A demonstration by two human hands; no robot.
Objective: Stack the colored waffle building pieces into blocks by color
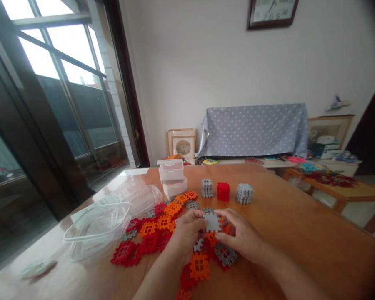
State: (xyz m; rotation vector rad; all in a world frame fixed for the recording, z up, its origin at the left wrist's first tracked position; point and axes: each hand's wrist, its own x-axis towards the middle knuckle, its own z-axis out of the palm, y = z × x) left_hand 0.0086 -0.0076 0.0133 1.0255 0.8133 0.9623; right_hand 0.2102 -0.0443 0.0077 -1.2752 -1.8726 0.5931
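Observation:
A flat grey interlocking plastic tile [211, 223] with notched edges is held up between both hands over the table. My left hand [189, 229] is closed on its left edge, and my right hand [240, 234] has thumb and fingers at its right edge. Below and around them lie loose tiles of the same kind: an orange window tile [199, 266], a grey window tile [225, 253] and a red tile [123, 251] among several others. Behind the hands stand a grey tile stack [206, 188], a red tile block [223, 191] and another grey block [245, 193].
Clear plastic containers [96, 223] stand at the left of the wooden table [287, 233], near a crumpled pale packet [36, 268]. Two white boxes [171, 171] are stacked at the back. A low side table [346, 187] stands to the right.

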